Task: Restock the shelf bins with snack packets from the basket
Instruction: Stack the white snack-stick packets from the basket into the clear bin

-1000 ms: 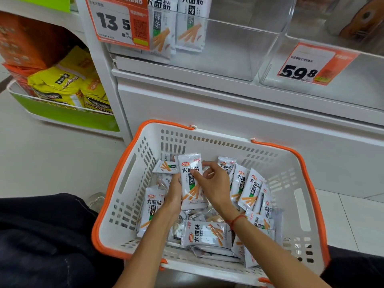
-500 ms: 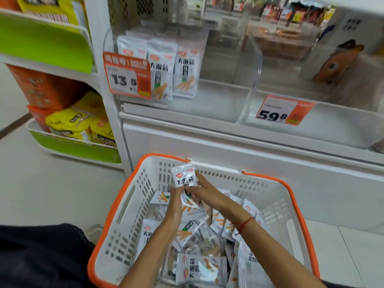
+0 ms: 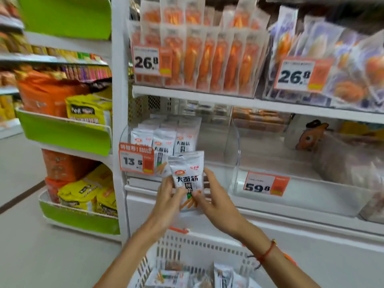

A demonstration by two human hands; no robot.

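A small stack of white snack packets (image 3: 188, 175) with black characters and orange sticks is held upright in front of the shelf. My left hand (image 3: 167, 199) grips its left edge and my right hand (image 3: 215, 199) pinches its lower right side, index finger along the edge. Behind them stands a clear shelf bin (image 3: 233, 154) with three rows of the same packets (image 3: 164, 140) at its left; the bin's right part holds nothing. The white basket (image 3: 187, 250) with orange rim sits below, with more packets (image 3: 223, 276) inside.
An orange 13.5 price tag (image 3: 136, 161) hangs on the bin's front. To the right is another clear bin with a 59.8 tag (image 3: 266, 183). Orange packets (image 3: 207, 57) fill the shelf above. Green racks with yellow bags (image 3: 87, 112) stand at the left.
Both hands have lifted the packets out of the basket and up to the front of the shelf bin. The view has tilted up from the basket to the shelves.
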